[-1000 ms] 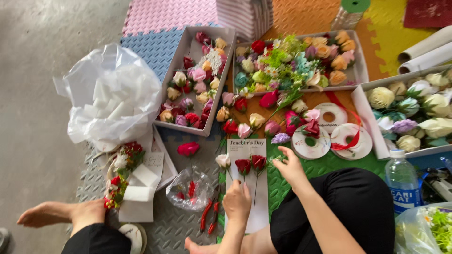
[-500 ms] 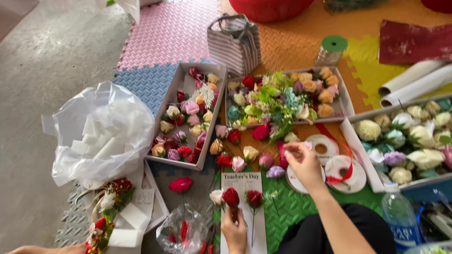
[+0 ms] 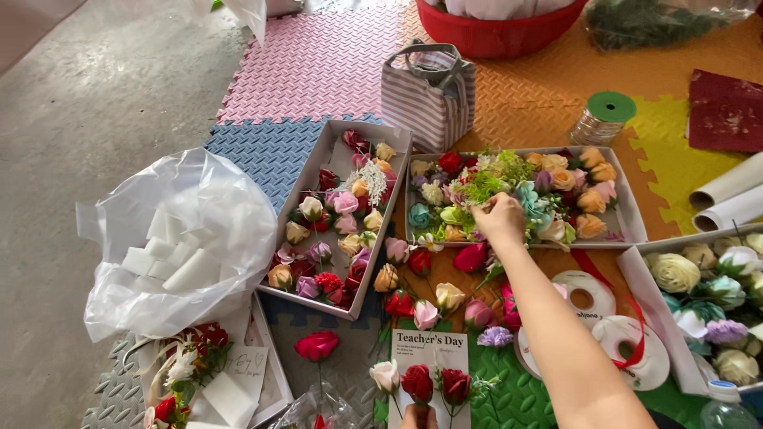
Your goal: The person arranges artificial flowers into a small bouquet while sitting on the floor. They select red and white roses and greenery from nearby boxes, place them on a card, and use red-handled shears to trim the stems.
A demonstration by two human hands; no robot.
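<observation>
My right hand (image 3: 502, 221) reaches forward into the middle white box (image 3: 628, 208), which is packed with small artificial flowers. Its fingers curl down among green sprigs (image 3: 482, 189) and pale blooms; whether they grip one is hidden. Only the fingertips of my left hand (image 3: 415, 416) show at the bottom edge. They pinch the stems of two red roses (image 3: 435, 384) lying on a white printed card (image 3: 433, 348). A white rose (image 3: 385, 375) lies just left of the card.
A second flower box (image 3: 322, 159) sits to the left and a third (image 3: 636, 278) to the right. Also around: loose roses (image 3: 421, 290), ribbon spools (image 3: 586, 298), a plastic bag of white foam blocks (image 3: 187, 246), a striped bag (image 3: 429, 91), a green-topped wire spool (image 3: 604, 117), paper rolls (image 3: 727, 199).
My right hand left the card and stretched forward into the middle flower box. The view tilted up and away from my legs. My left hand stayed on the rose stems.
</observation>
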